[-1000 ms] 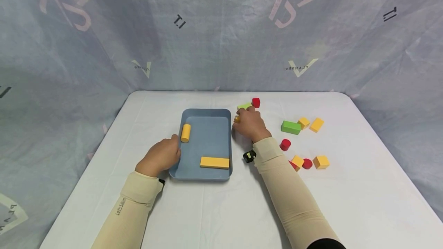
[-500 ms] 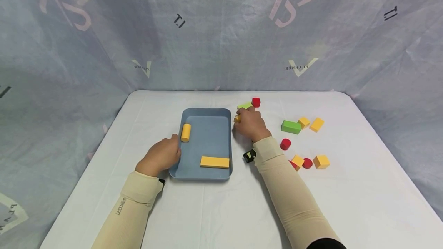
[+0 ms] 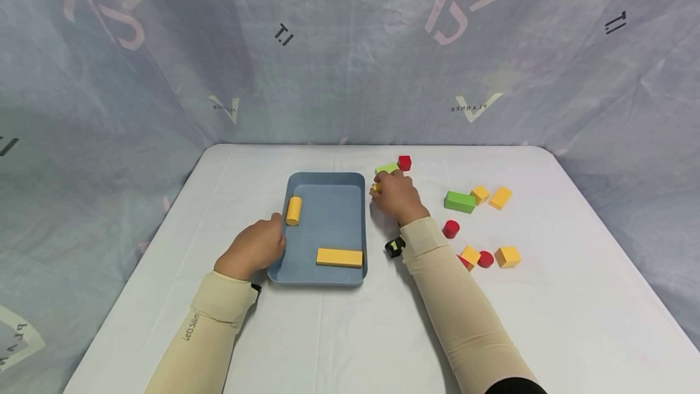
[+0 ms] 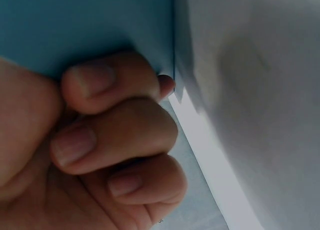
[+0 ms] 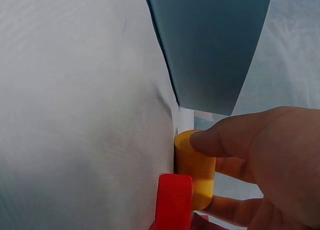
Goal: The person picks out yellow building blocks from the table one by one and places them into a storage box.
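Observation:
In the head view a blue-grey tray [image 3: 328, 217] holds a yellow cylinder [image 3: 293, 210] at its left wall and a flat yellow block [image 3: 339, 257] near its front. My left hand [image 3: 254, 247] grips the tray's left rim; the left wrist view shows its fingers [image 4: 122, 135] curled against the tray wall [image 4: 115, 19]. Just past the tray's right side, my right hand [image 3: 398, 196] pinches another yellow cylinder [image 5: 192, 162] between thumb and fingers, down at the tabletop. Close to that cylinder is a red block [image 5: 172, 200]. A light green block [image 3: 387, 168] lies just beyond the right fingertips.
Behind the right hand sits a red block [image 3: 404, 163]. Farther right lie a green block [image 3: 460, 201], yellow blocks [image 3: 500, 197] and a red cylinder [image 3: 451, 228]. Nearer the right forearm are a yellow block [image 3: 507, 256] and a red round piece [image 3: 485, 259].
My right fingers have shifted very slightly to the right, away from the tray. The left hand, the tray and the loose blocks stay where they were.

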Motion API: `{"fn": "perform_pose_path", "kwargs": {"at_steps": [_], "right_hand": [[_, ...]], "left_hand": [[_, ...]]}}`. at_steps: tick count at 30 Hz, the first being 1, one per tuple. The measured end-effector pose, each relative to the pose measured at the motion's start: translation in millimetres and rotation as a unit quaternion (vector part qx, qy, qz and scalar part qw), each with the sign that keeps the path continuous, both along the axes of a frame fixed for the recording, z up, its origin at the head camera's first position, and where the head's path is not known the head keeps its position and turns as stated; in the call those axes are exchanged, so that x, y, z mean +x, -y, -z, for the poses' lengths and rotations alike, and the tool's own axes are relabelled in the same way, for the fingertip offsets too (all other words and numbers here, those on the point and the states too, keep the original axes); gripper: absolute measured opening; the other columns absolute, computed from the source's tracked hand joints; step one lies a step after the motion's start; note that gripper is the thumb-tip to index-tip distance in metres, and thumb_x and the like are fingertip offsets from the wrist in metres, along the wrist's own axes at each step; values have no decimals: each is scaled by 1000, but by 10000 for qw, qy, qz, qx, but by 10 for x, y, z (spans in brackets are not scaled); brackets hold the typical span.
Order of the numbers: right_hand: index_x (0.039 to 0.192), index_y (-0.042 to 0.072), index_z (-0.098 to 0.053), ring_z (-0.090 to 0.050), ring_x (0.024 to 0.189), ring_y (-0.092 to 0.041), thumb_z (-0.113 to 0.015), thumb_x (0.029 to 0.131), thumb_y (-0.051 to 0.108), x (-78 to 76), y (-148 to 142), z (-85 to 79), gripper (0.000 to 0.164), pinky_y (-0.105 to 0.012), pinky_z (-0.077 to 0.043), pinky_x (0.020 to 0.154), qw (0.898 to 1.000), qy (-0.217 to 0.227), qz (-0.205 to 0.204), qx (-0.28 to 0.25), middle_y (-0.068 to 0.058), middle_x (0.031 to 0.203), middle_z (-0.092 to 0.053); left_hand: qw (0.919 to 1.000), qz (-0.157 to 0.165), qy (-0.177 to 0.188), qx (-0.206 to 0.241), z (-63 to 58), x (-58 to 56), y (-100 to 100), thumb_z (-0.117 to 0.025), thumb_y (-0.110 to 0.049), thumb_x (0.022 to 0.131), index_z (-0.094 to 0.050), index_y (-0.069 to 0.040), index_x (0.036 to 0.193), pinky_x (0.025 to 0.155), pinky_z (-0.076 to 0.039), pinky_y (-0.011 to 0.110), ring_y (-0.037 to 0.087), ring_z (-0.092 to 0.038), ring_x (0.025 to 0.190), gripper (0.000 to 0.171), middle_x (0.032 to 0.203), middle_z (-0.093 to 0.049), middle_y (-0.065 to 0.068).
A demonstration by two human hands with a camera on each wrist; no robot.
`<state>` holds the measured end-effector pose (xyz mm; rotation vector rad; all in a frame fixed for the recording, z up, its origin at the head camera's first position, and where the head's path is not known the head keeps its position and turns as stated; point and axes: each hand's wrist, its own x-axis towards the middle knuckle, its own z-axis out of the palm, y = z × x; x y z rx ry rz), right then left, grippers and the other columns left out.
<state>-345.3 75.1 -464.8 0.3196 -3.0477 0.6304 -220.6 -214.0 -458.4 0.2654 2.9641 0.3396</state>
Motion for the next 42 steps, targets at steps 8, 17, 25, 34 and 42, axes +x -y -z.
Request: {"fn": "perform_pose_path", "kwargs": {"at_steps": [8, 17, 25, 34, 42], "right_hand": [[117, 13, -60, -46, 88, -27, -66, 88, 31, -6, 7, -11, 35, -44, -49, 72, 9998, -210, -60, 33, -12, 107, -49], [118, 12, -60, -45, 90, -28, -68, 85, 28, -15, -14, -33, 38, -45, -50, 75, 9982, -583, -146, 7, -14, 113, -49], [116, 12, -60, -46, 94, -30, -63, 85, 23, 8, 1, -140, 33, -45, -50, 77, 9956, -902, -239, -91, -15, 116, -51], [117, 13, -60, -45, 96, -25, -64, 84, 22, 80, 70, -247, 34, -41, -51, 80, 9961, -836, -107, -250, -13, 119, -49], [118, 13, -60, -46, 98, -25, -63, 84, 20, 116, 90, -318, 34, -41, -50, 81, 9953, -895, -182, -329, -12, 121, -49]], "left_hand": [[10000, 27, -35, 10, -6, 6, -1, -51, -9, 92, -42, 15, 121, 47, -47, 35, 16, -52, 54, 39, 74, -61, 14], [9999, 40, -119, -34, 10, 4, -7, -52, -9, 91, -45, 14, 118, 47, -48, 35, 16, -52, 53, 36, 72, -61, 13], [9998, 53, -170, 78, -11, 13, -11, -51, -7, 91, -46, 14, 115, 47, -47, 35, 17, -51, 52, 32, 70, -59, 12], [9997, 56, -143, 193, -11, 25, -13, -50, -6, 91, -47, 14, 112, 46, -47, 34, 17, -51, 52, 29, 69, -57, 12], [9997, 54, -164, 173, -9, 21, -17, -53, -6, 91, -47, 15, 111, 46, -48, 34, 16, -52, 52, 29, 68, -57, 12]]}}
